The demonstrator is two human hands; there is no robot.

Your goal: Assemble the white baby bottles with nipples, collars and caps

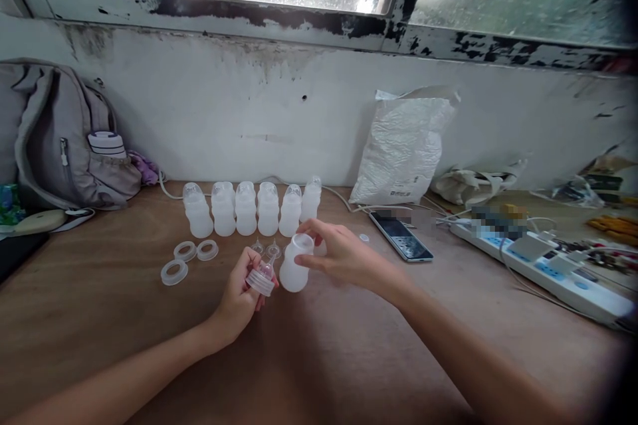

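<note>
My left hand (pixel 239 299) holds a clear nipple in a ring cap (pixel 262 278), tilted, between thumb and fingers. Just right of it, my right hand (pixel 331 251) grips an open-topped frosted white bottle (pixel 295 272) near its neck, thumb in front and fingers behind. Behind both hands stands a row of several capped frosted bottles (pixel 246 209). Clear nipples (pixel 273 252) lie between that row and my hands. To the left, three loose white rings (pixel 174 272) rest on the wooden table (pixel 119 305).
A grey backpack (pixel 64 139) sits at the far left. A white plastic package (pixel 406 146) leans on the wall, with a phone (pixel 401 236) in front of it. At the right lie a power strip (pixel 548 269), cables and a cloth bag (pixel 473 184).
</note>
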